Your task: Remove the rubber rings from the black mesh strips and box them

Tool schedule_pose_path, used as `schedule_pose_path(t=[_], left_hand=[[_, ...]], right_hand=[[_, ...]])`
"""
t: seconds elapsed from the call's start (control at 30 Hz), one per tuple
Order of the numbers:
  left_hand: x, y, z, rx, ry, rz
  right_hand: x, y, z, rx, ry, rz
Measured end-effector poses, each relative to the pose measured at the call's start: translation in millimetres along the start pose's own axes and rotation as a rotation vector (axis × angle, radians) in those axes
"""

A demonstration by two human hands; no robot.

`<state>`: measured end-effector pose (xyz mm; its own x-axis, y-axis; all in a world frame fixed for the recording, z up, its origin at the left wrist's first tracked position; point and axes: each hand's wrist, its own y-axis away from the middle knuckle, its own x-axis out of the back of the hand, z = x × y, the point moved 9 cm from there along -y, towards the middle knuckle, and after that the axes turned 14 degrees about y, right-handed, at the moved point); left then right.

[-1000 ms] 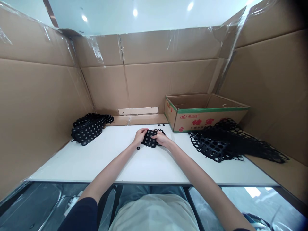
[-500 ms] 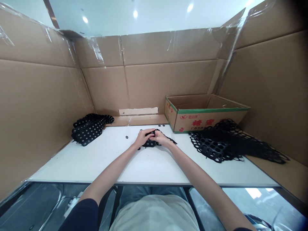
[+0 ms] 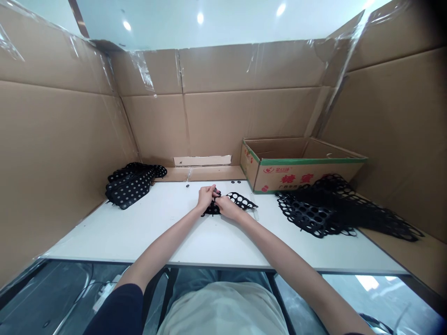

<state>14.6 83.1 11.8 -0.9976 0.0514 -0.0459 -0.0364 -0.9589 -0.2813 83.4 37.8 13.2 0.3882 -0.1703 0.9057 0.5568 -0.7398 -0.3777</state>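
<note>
Far left, a heap of black holed rubber sheeting (image 3: 131,187) sits on the white laminate table (image 3: 139,232). L hand (image 3: 206,196) & R hand (image 3: 226,207) are together mid-table, fingers pinched on a small black perforated rubber strip (image 3: 237,199); it looks light, floppy, prob. best held by its edge. Tiny black rubber rings (image 3: 187,185) lie near. Right: brown cardboard box (image 3: 300,179), black rubber mesh offcuts (image 3: 331,204), cardboard walls (image 3: 52,163) around.

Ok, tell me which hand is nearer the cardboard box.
Right hand. It sits in front of and left of the cardboard box in view; the left hand is further left, farther from it. Both grip a black perforated sheet.
</note>
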Motion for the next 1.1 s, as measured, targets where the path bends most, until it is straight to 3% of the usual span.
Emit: schedule_pose_path(t=[0.07,0.23,0.33,0.43,0.6,0.7,0.83,0.97,1.1], left_hand=[[0.9,-5,-10,0.073,0.04,-0.02],[0.2,-14,-15,0.064,0.081,-0.107],[2.3,-16,-19,0.077,0.094,-0.122],[3.1,-15,-11,-0.005,0.046,-0.149],[-13.9,-2,6,-0.1,-0.153,-0.367],[-23.2,7,14,-0.161,-0.24,-0.469],[-22.2,5,11,-0.151,-0.202,-0.422],[-5.2,-4,-2,-0.087,-0.111,-0.166],[6.5,-6,-28,0.135,0.105,-0.024]], right_hand=[[-1,0,2,-0.006,-0.02,-0.002],[-3,-2,30,-0.164,-0.347,0.058],[-15,-2,43,-0.236,-0.605,0.009],[-26,0,48,-0.296,-0.848,-0.055],[-35,8,60,-0.494,-1.087,-0.072],[-33,9,59,-0.491,-1.153,-0.064],[-20,5,59,-0.405,-0.903,0.033],[3,1,44,-0.254,-0.418,0.174],[5,-2,13,-0.051,-0.145,0.128]])
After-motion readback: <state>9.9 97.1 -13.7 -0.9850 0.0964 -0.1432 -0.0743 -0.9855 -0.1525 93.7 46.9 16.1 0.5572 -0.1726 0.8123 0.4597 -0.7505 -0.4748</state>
